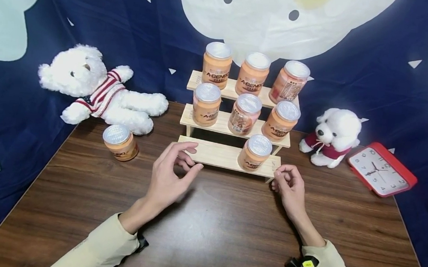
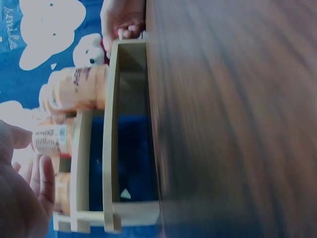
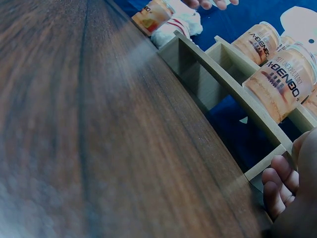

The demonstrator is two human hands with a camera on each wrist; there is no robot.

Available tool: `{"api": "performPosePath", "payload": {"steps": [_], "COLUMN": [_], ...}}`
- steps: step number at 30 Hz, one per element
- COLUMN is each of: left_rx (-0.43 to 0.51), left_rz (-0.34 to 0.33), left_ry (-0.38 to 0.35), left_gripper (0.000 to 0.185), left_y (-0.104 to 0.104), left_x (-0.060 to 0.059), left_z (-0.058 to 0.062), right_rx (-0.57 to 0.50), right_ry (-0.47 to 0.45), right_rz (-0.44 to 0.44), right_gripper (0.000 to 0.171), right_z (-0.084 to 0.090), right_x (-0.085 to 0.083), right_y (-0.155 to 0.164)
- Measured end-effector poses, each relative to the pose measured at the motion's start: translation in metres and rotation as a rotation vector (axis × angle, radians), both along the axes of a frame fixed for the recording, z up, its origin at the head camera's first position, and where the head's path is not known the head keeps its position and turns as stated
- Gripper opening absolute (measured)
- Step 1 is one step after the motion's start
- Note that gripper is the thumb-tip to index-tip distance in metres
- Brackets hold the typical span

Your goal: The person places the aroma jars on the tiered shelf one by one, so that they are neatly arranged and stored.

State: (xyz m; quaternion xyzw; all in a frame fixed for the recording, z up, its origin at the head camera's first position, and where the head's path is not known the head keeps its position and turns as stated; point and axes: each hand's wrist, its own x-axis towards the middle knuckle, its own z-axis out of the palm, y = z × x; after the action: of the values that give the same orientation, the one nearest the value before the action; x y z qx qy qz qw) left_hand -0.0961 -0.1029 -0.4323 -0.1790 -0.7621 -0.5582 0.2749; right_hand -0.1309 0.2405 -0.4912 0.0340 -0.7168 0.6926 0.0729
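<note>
A three-step wooden display stand [image 1: 216, 153] bears orange jars with silver lids. On its lowest step a single jar [image 1: 254, 153] stands toward the right. My left hand [image 1: 173, 168] hovers by the left part of that step, fingers bent and thumb apart, holding nothing. In the left wrist view, the left hand [image 2: 22, 183] appears beside the stand's steps. With curled fingers my right hand [image 1: 289, 190] grips the right end of the lowest step. Those fingers [image 3: 280, 181] show against the step's end in the right wrist view. Another jar [image 1: 121, 142] stands on the table, left of the stand.
Several more jars fill the middle and top steps, such as the top-left jar [image 1: 217, 67]. A white teddy bear [image 1: 102, 88] lies at the left. To the right sit a white toy dog [image 1: 331, 136] and a red clock [image 1: 382, 169]. Behind hangs a blue patterned cloth [image 1: 105, 11].
</note>
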Motion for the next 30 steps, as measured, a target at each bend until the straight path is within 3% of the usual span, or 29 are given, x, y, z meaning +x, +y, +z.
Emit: {"api": "performPosePath", "payload": {"steps": [13,21,26,30], "left_rx": [0.007,-0.021,-0.025,-0.019], "left_rz": [0.136,0.377,0.540,0.619], "left_ry": [0.038,0.140,0.127,0.095], "left_gripper": [0.050,0.036,0.035,0.037], "left_y": [-0.050,-0.076,-0.087,-0.094], "left_x": [0.002,-0.004,-0.008,-0.011], "left_z": [0.008,0.005,0.001,-0.002], "right_rx": [-0.003,-0.009,-0.006,-0.004], "right_ry": [0.018,0.018,0.013,0.013], "right_rz": [0.000,-0.002,0.004,0.007], "right_gripper": [0.021,0.018,0.024,0.025], "right_z": [-0.001,-0.001,-0.002,-0.002], "right_x": [0.000,0.001,0.001,0.000], "right_y": [0.000,0.000,0.001,0.001]}}
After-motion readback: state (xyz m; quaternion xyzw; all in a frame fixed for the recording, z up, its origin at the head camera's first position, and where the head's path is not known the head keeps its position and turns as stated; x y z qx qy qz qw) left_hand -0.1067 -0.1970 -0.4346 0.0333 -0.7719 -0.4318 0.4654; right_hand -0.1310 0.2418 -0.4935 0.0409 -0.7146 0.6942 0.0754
